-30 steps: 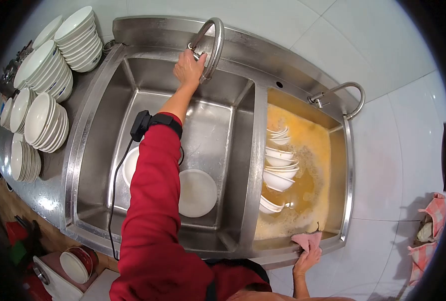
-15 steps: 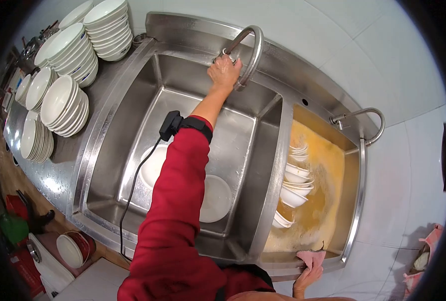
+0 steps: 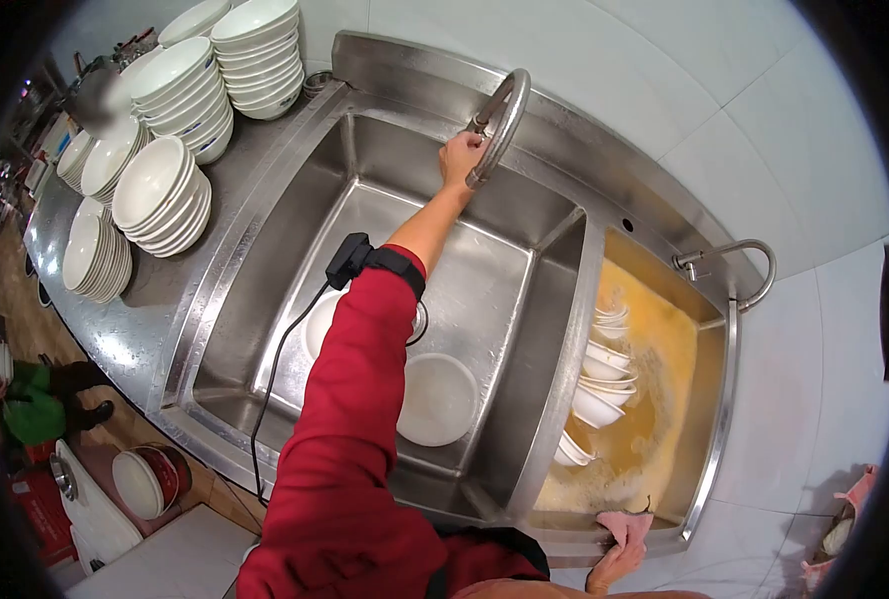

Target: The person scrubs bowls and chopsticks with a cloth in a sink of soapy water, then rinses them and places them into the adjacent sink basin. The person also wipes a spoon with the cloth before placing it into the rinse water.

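My left hand (image 3: 461,158), on a red-sleeved arm, is closed at the base of the curved faucet (image 3: 504,125) over the large sink basin (image 3: 394,215). Its fingers hide most of the faucet handle. At the front rim of the right basin (image 3: 709,439), my right hand (image 3: 619,561) grips a pink cloth (image 3: 626,524). White bowls (image 3: 601,389) lie tilted in cloudy yellow water in that basin. Two round white dishes rest on the large basin's floor; one dish (image 3: 437,399) shows fully, the other (image 3: 322,324) is partly behind my sleeve.
Stacks of white bowls (image 3: 165,195) stand on the steel counter (image 3: 115,344) at left. A second faucet (image 3: 754,260) rises behind the right basin. A black cable (image 3: 270,384) hangs from my wrist strap. At far left, a person in green (image 3: 30,404) holds a white stack; a bucket (image 3: 150,479) sits below.
My left hand's fingers have curled in at the faucet base, where they were more spread. The view has shifted slightly, and the person in green shows more. My right hand keeps the cloth.
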`<action>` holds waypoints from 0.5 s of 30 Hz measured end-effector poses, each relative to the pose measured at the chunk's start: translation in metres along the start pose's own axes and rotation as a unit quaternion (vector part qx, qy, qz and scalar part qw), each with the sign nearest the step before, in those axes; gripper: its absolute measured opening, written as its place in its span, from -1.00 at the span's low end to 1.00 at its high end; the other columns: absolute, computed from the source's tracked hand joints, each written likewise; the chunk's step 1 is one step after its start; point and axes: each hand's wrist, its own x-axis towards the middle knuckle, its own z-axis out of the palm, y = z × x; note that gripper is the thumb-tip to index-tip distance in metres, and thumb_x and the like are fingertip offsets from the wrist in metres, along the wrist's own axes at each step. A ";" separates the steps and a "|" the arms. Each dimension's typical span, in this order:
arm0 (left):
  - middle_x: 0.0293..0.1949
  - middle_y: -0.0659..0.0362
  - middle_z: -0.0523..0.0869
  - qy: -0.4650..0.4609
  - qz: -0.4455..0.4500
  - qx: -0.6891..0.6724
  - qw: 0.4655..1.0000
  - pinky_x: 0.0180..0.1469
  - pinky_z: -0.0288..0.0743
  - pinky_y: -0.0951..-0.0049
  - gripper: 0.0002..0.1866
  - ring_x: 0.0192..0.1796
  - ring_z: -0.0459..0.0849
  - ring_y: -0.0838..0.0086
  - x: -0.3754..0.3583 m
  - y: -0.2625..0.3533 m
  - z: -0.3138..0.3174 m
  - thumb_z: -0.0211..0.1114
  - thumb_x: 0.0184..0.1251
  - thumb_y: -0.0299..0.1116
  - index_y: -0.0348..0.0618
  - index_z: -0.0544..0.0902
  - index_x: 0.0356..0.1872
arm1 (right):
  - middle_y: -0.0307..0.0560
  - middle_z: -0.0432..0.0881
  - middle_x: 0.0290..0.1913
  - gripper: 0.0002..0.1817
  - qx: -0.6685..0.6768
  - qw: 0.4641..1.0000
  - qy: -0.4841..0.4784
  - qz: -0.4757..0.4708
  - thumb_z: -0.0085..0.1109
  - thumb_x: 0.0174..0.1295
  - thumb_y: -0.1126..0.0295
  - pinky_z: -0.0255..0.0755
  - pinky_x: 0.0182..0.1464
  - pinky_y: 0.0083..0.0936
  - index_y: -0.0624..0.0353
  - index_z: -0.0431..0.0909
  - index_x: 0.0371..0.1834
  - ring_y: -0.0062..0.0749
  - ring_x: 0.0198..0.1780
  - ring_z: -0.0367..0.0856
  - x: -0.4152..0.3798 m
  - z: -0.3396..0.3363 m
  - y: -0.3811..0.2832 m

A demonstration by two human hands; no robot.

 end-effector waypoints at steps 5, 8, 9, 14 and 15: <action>-0.38 0.05 0.70 -0.071 -0.124 -0.299 0.944 -0.27 0.55 0.47 -0.70 -0.33 0.70 0.35 0.002 -0.026 0.008 0.24 0.05 -0.31 -0.26 0.64 -0.21 | 0.12 0.46 0.08 -0.37 -0.018 1.000 0.012 0.011 -0.40 0.30 -0.09 0.12 0.12 -0.08 0.15 0.42 0.13 0.09 0.08 0.32 -0.007 0.006 0.009; -0.31 0.05 0.67 -0.116 -0.155 -0.388 0.901 -0.30 0.59 0.46 -0.67 -0.32 0.69 0.37 -0.006 -0.034 0.008 0.25 0.18 -0.30 -0.29 0.52 -0.10 | 0.14 0.44 0.08 -0.36 -0.037 0.998 -0.005 0.044 -0.41 0.29 -0.11 0.11 0.12 -0.06 0.14 0.42 0.13 0.11 0.10 0.31 -0.010 0.010 0.016; -0.31 0.05 0.67 -0.120 -0.203 -0.429 0.872 -0.29 0.60 0.42 -0.66 -0.32 0.68 0.36 -0.014 -0.035 0.005 0.25 0.22 -0.25 -0.27 0.49 -0.09 | 0.14 0.44 0.08 -0.36 -0.038 0.998 -0.007 0.041 -0.41 0.29 -0.11 0.11 0.12 -0.06 0.14 0.42 0.13 0.11 0.10 0.31 -0.010 0.010 0.017; -0.41 0.15 0.64 -0.285 -0.363 -0.428 0.777 -0.34 0.58 0.36 -0.74 -0.42 0.61 0.49 -0.063 -0.024 -0.035 0.11 0.35 -0.22 -0.25 0.54 -0.21 | 0.16 0.48 0.01 -0.37 -0.044 0.998 0.034 0.019 -0.41 0.29 -0.10 0.16 0.07 -0.08 0.15 0.42 0.11 0.13 0.04 0.36 -0.016 0.022 0.032; -0.42 0.15 0.64 -0.343 -0.366 -0.440 0.745 -0.38 0.56 0.40 -0.74 -0.44 0.61 0.49 -0.068 -0.032 -0.036 0.09 0.36 -0.22 -0.23 0.55 -0.23 | 0.16 0.48 0.01 -0.37 -0.037 0.999 0.034 0.015 -0.41 0.29 -0.10 0.16 0.07 -0.08 0.15 0.42 0.11 0.13 0.04 0.36 -0.011 0.015 0.018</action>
